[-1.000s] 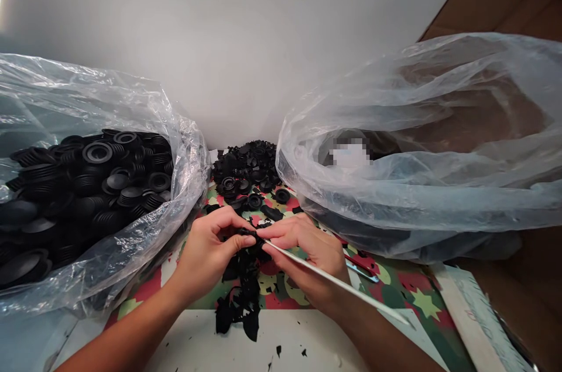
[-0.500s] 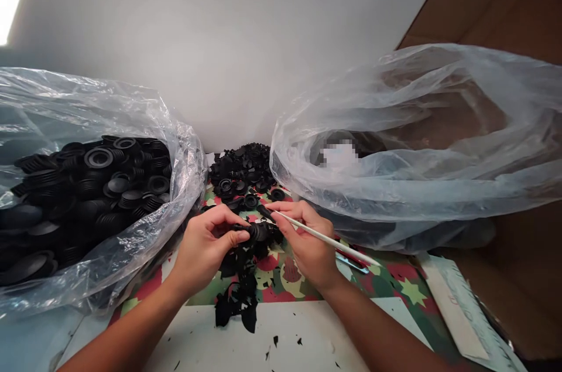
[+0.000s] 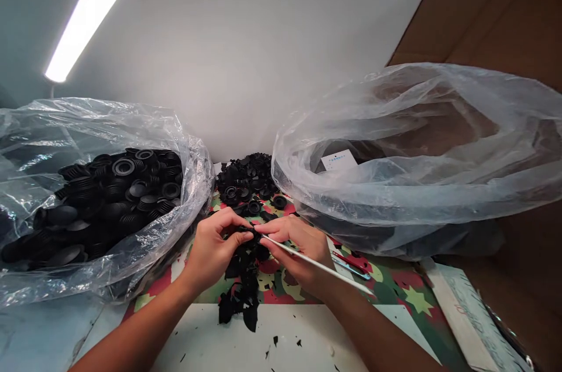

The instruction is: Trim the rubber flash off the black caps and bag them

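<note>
My left hand [image 3: 215,249] pinches a small black rubber part [image 3: 244,234] between thumb and fingers at the middle of the table. My right hand [image 3: 298,249] grips a thin white stick-like tool [image 3: 316,265], whose tip meets the rubber part; the shaft runs back to the right over my wrist. Below the hands lies a heap of black rubber trimmings [image 3: 241,293]. Both hands are closed.
A clear plastic bag [image 3: 184,143] at left is full of black ribbed rubber caps [image 3: 118,196]. A larger clear bag [image 3: 395,184] lies at right. Loose black parts [image 3: 248,181] are piled at the back by the wall. A red-handled tool [image 3: 351,263] lies on the camouflage-patterned mat [image 3: 395,290].
The view tilted up, bringing a ceiling light into sight. My right hand brought the tool tip back onto the rubber part; my left hand kept its pinch.
</note>
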The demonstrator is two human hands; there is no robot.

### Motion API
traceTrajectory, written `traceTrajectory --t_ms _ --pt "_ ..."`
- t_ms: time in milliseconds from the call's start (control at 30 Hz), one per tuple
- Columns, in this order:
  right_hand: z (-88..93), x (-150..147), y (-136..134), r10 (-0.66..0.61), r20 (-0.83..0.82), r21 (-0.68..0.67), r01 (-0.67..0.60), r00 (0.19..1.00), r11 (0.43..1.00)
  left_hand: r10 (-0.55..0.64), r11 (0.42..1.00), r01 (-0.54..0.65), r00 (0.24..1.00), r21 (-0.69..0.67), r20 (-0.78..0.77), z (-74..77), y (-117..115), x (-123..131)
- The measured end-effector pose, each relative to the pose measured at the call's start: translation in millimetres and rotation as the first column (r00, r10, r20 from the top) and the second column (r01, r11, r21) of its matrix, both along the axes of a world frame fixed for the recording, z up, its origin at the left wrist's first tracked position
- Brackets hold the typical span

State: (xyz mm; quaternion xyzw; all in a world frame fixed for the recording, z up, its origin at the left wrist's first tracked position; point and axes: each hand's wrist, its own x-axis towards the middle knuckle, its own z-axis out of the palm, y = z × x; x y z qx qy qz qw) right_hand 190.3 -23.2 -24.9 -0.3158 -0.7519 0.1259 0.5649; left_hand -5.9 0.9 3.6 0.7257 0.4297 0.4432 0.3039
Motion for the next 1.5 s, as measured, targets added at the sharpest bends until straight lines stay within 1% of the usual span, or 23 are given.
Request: traceTrajectory --t_ms 167,267,467,500,533,600,733,767,833,900,967,1000,1033,1100,1133,1167,1200,1233,1267,1333,1367,1433,1500 --pt "-1.4 -2 1 -0.003 0.023 0.041 0.002 1.000 0.999 0.021 1.000 -0.021 1.000 -0.007 -0.017 0.5 1 -1" --pt "-1.8 -5 2 -0.044 0.073 0.099 0.036 0.996 0.994 0.020 1.000 -0.020 1.000 -0.020 -0.020 -0.3 2 -2" --pt "-10.1 -13 1 -0.113 0.092 0.228 0.090 0.989 0.970 0.026 0.998 -0.028 0.999 -0.053 -0.028 -8.4 -4 2" --pt "-12.2 -13 0 -0.109 0.091 0.224 0.086 0.990 0.971 0.032 0.997 -0.034 0.999 -0.063 -0.037 -8.3 -6 3" --pt "-14.3 -13 -2 -0.099 0.119 0.173 0.077 0.988 0.982 0.034 0.997 -0.038 0.998 -0.072 -0.048 -6.7 -7 3" --pt "-18.0 -12 -4 -0.142 0.081 0.095 0.134 0.987 0.986 0.016 0.997 -0.022 0.997 -0.077 -0.076 2.3 -9 -1" --pt "-21.2 -6 -4 -0.209 0.050 -0.024 0.210 0.977 0.977 -0.069 0.997 0.066 0.995 -0.040 -0.071 35.5 -14 -19" --pt "-21.0 -5 -4 -0.225 0.033 -0.058 0.226 0.974 0.972 -0.063 0.997 0.061 0.996 -0.036 -0.065 42.9 -17 -24" --pt "-20.0 -3 -3 -0.245 -0.001 -0.126 0.243 0.970 0.962 -0.077 0.997 0.075 0.981 -0.020 -0.180 53.3 -23 -28" --pt "-18.3 -3 -3 -0.232 -0.010 -0.159 0.228 0.973 0.961 -0.132 0.990 0.138 0.918 -0.011 -0.375 61.0 -31 -28" --pt "-15.8 -2 -3 -0.221 -0.015 -0.179 0.214 0.975 0.960 -0.196 0.974 0.225 0.823 -0.011 -0.533 72.4 -34 -32" --pt "-14.3 -3 -3 -0.223 -0.021 -0.186 0.215 0.975 0.959 -0.174 0.975 0.222 0.787 0.009 -0.592 80.6 -33 -37" --pt "-12.8 -3 -4 -0.229 -0.032 -0.194 0.219 0.973 0.956 -0.089 0.984 0.168 0.759 0.062 -0.645 90.0 -29 -45" --pt "-10.1 -3 -4 -0.240 -0.061 -0.211 0.223 0.969 0.952 0.195 0.974 -0.036 0.647 0.225 -0.737 108.4 -13 -68" --pt "-9.2 -4 -4 -0.241 -0.073 -0.228 0.219 0.968 0.949 0.362 0.930 -0.165 0.558 0.328 -0.747 114.9 -2 -81" --pt "-8.8 -4 -3 -0.239 -0.081 -0.249 0.212 0.968 0.945 0.460 0.888 -0.260 0.460 0.380 -0.759 118.6 11 -94" --pt "-8.8 -5 -2 -0.245 -0.083 -0.292 0.212 0.966 0.933 0.512 0.853 -0.322 0.370 0.410 -0.775 119.2 23 -105" --pt "-9.2 -5 -1 -0.237 -0.076 -0.343 0.198 0.969 0.918 0.521 0.840 -0.349 0.299 0.417 -0.799 117.4 33 -114" --pt "-9.9 -5 1 -0.239 -0.082 -0.389 0.190 0.967 0.901 0.508 0.842 -0.347 0.254 0.412 -0.823 114.1 42 -120" --pt "-11.1 -5 5 -0.258 -0.113 -0.449 0.182 0.960 0.875 0.495 0.849 -0.325 0.212 0.417 -0.843 107.0 50 -123" --pt "-11.5 -4 8 -0.267 -0.137 -0.467 0.175 0.954 0.867 0.500 0.850 -0.311 0.216 0.426 -0.839 104.2 49 -120" --pt "-11.7 -3 12 -0.273 -0.195 -0.489 0.148 0.942 0.860 0.509 0.857 -0.266 0.292 0.442 -0.810 98.7 42 -104" --pt "-12.0 -2 15 -0.267 -0.253 -0.503 0.110 0.930 0.857 0.454 0.888 -0.172 0.474 0.426 -0.755 87.8 32 -77"
